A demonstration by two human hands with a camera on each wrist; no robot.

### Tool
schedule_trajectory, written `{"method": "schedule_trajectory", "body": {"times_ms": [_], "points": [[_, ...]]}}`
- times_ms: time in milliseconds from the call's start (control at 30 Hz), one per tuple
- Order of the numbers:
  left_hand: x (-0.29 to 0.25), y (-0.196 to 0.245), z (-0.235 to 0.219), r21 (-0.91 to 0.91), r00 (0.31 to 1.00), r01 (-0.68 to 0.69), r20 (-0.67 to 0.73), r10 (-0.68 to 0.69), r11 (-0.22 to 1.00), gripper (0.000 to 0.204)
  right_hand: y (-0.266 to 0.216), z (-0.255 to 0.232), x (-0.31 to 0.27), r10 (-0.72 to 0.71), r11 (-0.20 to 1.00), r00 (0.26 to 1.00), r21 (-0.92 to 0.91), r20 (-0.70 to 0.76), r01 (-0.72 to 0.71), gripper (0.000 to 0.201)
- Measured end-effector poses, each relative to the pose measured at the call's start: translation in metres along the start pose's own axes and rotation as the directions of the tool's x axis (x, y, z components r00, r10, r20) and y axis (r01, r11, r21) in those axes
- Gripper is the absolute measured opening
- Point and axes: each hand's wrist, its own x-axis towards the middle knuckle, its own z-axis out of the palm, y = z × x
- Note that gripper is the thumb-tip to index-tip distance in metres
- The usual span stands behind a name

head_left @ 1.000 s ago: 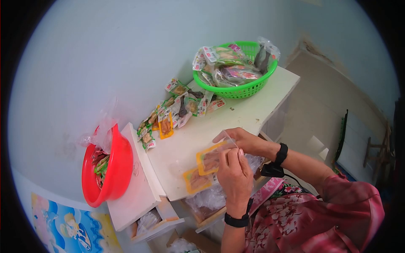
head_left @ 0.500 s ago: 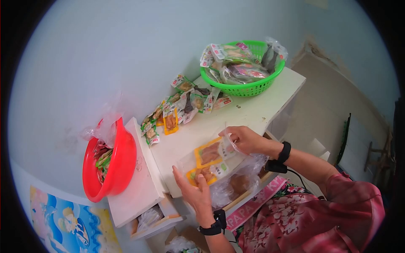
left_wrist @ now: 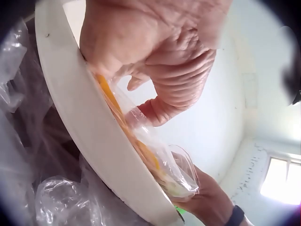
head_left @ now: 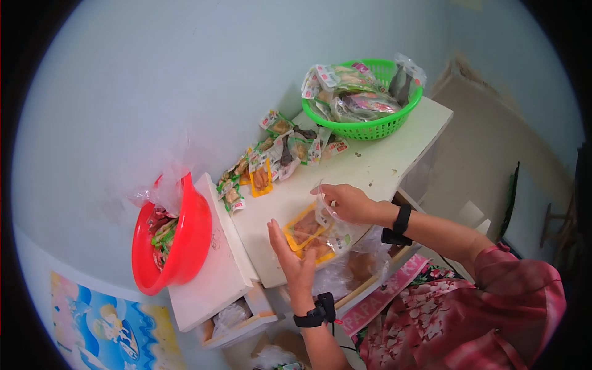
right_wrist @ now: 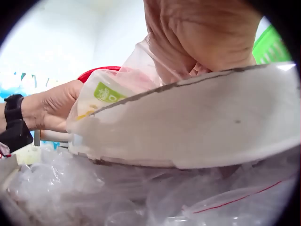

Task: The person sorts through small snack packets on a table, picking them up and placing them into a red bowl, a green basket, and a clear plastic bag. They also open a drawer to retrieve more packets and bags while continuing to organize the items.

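Observation:
A clear plastic bag (head_left: 340, 237) lies at the table's front edge, around two yellow-edged food packets (head_left: 306, 226). My right hand (head_left: 350, 204) pinches the bag's upper end with curled fingers. At the bag's lower left, my left hand (head_left: 294, 269) has its fingers extended and its thumb on the packets. In the left wrist view, the left hand (left_wrist: 155, 52) touches the plastic (left_wrist: 164, 157) over a yellow packet edge. In the right wrist view, the bag (right_wrist: 110, 92) spans between the left hand (right_wrist: 54, 106) and the right hand (right_wrist: 207, 33).
Small food packets (head_left: 287, 148) are piled along the wall side of the white table (head_left: 394, 161). Behind them stands a full green basket (head_left: 370, 128). A red basin (head_left: 196, 237) is at the left. Below the front edge, an open drawer (head_left: 370, 277) holds clear plastic bags.
My left hand has let go of the bag's upper end and moved down and left to the packets, its fingers now extended. The right hand still holds the bag.

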Motion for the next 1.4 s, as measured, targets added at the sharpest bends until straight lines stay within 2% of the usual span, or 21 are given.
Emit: {"method": "schedule_trajectory", "body": {"times_ms": [67,167,200,233,300,333,467,533,633,700,767,800,900,1000,1100,1200,1267,1300,1333,1400], "points": [[0.001,0.001,0.0,0.022,1.0,0.001,0.022,-0.002,1.0,0.095,0.0,0.001,-0.007,-0.093,0.983,0.989,-0.167,-0.116,0.073,0.04],[-0.001,0.003,-0.003,0.129,0.999,0.041,0.018,-0.044,0.991,0.092,0.023,-0.002,-0.013,-0.161,0.983,0.952,-0.123,-0.26,0.133,0.03],[-0.001,0.008,-0.005,0.196,0.997,0.076,0.002,-0.078,0.978,0.09,0.018,-0.014,-0.019,-0.111,0.992,0.951,0.027,-0.288,0.124,0.02],[0.0,0.012,-0.005,0.259,0.993,0.115,-0.018,-0.114,0.959,0.089,0.018,-0.024,-0.024,-0.041,0.995,0.957,0.072,-0.286,0.064,0.019],[0.013,0.012,-0.009,0.271,0.996,0.093,-0.031,-0.088,0.958,0.083,0.022,-0.041,-0.033,0.102,0.985,0.958,0.163,-0.268,-0.059,0.018],[0.023,0.012,-0.012,0.277,0.997,0.08,-0.036,-0.072,0.958,0.08,0.025,-0.045,-0.035,0.122,0.977,0.958,0.201,-0.261,-0.07,0.017],[0.09,0.014,-0.009,0.359,0.998,0.057,0.015,-0.067,0.932,0.068,0.034,-0.043,-0.037,0.071,0.976,0.963,0.218,-0.259,-0.013,0.018],[0.13,-0.012,-0.009,0.407,0.994,0.086,0.025,-0.105,0.909,0.065,0.04,-0.042,-0.036,0.02,0.982,0.965,0.185,-0.26,0.029,0.018],[0.176,-0.052,-0.013,0.519,0.97,0.193,0.025,-0.24,0.833,0.065,0.034,-0.053,-0.038,0.139,0.933,0.98,0.352,-0.142,-0.081,0.018],[0.201,-0.109,-0.017,0.528,0.969,0.223,-0.024,-0.248,0.82,0.069,0.04,-0.052,-0.037,0.052,0.956,0.984,0.293,-0.169,0.0,0.017],[0.214,-0.113,-0.015,0.56,0.959,0.266,-0.07,-0.275,0.785,0.073,0.038,-0.052,-0.038,-0.032,0.974,0.981,0.215,-0.19,0.073,0.017],[0.212,-0.092,-0.01,0.588,0.95,0.295,-0.093,-0.299,0.753,0.075,0.04,-0.05,-0.038,-0.043,0.979,0.981,0.186,-0.19,0.079,0.018],[0.216,-0.093,-0.003,0.659,0.95,0.303,-0.156,-0.269,0.689,0.082,0.038,-0.053,-0.039,-0.045,0.976,0.986,0.204,-0.161,0.078,0.02],[0.22,-0.102,0.001,0.675,0.937,0.342,-0.191,-0.294,0.653,0.086,0.031,-0.06,-0.039,-0.003,0.979,0.994,0.204,-0.108,0.025,0.02],[0.221,-0.11,-0.003,0.512,0.888,0.458,-0.228,-0.398,0.727,0.082,0.032,-0.059,-0.04,-0.009,0.975,0.993,0.22,-0.116,0.035,0.019],[0.219,-0.127,-0.011,0.301,0.887,0.461,-0.165,-0.431,0.835,0.064,0.038,-0.055,-0.04,-0.06,0.97,0.983,0.222,-0.171,0.098,0.019],[0.213,-0.13,-0.016,0.114,0.883,0.467,-0.118,-0.455,0.877,0.05,0.046,-0.048,-0.038,-0.101,0.939,0.969,0.301,-0.226,0.168,0.018],[0.21,-0.113,-0.016,-0.009,0.87,0.485,-0.101,-0.483,0.875,0.043,0.047,-0.047,-0.039,-0.118,0.92,0.96,0.337,-0.253,0.202,0.017],[0.206,-0.095,-0.014,-0.133,0.857,0.497,-0.081,-0.509,0.858,0.037,0.045,-0.049,-0.041,-0.05,0.894,0.975,0.425,-0.218,0.141,0.017],[0.193,-0.058,-0.012,-0.274,0.913,0.393,0.004,-0.408,0.878,0.034,0.037,-0.055,-0.044,0.081,0.814,0.987,0.58,-0.138,0.014,0.018]]}}
